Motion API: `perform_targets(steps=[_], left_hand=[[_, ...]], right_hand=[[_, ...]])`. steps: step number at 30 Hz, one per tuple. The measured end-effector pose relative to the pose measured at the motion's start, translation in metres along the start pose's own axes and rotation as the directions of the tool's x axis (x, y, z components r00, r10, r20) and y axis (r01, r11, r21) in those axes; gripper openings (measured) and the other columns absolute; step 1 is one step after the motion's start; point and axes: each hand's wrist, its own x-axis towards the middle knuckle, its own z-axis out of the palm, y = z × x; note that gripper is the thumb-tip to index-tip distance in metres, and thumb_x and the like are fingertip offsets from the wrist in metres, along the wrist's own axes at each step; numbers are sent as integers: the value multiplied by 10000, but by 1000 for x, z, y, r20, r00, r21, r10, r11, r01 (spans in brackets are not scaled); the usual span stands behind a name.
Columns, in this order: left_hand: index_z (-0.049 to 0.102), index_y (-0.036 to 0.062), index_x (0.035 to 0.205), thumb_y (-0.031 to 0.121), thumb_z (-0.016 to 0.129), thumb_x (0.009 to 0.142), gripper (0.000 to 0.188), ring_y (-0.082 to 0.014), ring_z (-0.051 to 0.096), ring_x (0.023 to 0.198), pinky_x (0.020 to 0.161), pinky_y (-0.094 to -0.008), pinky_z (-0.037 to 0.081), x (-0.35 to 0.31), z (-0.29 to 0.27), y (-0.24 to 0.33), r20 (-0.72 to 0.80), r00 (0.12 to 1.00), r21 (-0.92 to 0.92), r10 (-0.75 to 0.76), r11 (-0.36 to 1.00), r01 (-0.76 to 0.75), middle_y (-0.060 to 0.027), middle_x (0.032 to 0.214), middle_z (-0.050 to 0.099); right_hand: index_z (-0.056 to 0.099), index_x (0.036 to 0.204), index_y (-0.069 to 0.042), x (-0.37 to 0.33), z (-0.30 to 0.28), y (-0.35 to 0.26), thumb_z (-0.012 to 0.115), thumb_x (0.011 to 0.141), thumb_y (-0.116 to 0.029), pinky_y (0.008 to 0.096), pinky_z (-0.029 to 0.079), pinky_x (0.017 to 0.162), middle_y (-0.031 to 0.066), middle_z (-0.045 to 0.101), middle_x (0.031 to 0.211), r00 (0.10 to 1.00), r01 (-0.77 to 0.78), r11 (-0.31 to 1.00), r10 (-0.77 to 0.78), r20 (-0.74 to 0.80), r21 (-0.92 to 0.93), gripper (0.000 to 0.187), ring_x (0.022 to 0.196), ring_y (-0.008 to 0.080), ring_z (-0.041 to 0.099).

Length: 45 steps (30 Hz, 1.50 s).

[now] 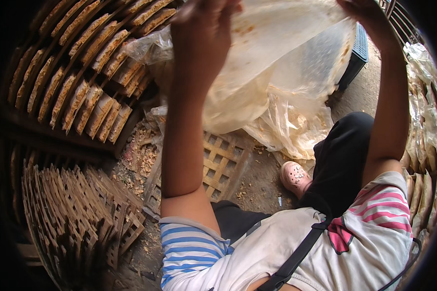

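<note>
A large, cloudy, see-through plastic sheet (286, 53) with brown-orange stains hangs stretched between my raised hands. My left hand (201, 36), slightly blurred, is closed at the sheet's upper left edge. At the top of the picture my right hand (361, 12) pinches the upper right corner, its fingertips partly cut off by the frame. The sheet's lower part sags toward the floor, above a crumpled pile of yellowish plastic sheets (296, 123).
Tiered racks (77, 53) of slabs with rough tan edges rise at the left. Below them stands a stack of wooden lattice trays (82, 213). Another lattice tray (228, 157) lies on the crumb-strewn floor. A dark blue crate (357, 53) and plastic-covered slabs (422, 111) are at the right.
</note>
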Motion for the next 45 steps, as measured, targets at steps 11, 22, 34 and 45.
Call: perform_targets(steps=[11,22,34,45], left_hand=[[651,47,1155,80,646,974,183,-197,701,783,669,-321,529,-22,119,55,-23,894,-710,-448,637,301,-136,945,705],[700,34,1036,278,685,993,248,-50,622,660,562,-214,494,-129,141,-12,532,342,-537,-775,5,844,3,864,709],[614,-24,1239,268,568,1055,348,-184,660,970,896,-318,535,-166,143,-55,700,86,-538,-709,-443,717,-96,1150,678],[583,9,1218,262,511,1077,299,-251,665,1120,993,-419,565,-160,93,-64,814,4,-463,-581,-644,609,-132,1207,670]], right_hand=[[585,1379,-39,61,-56,69,677,897,-122,343,542,910,133,644,1251,994,8,973,17,108,-230,497,1065,223,644],[562,1418,-101,49,130,230,745,810,-274,464,446,1061,184,530,1460,780,175,950,25,626,-257,659,1260,337,562],[379,1551,-112,-94,216,87,602,999,-401,462,298,1203,229,399,1568,998,-63,985,59,-26,-162,662,1467,378,364],[172,1634,-192,-154,236,79,278,1048,-606,566,27,1240,239,30,1683,965,-219,924,253,70,-314,725,1568,375,-6]])
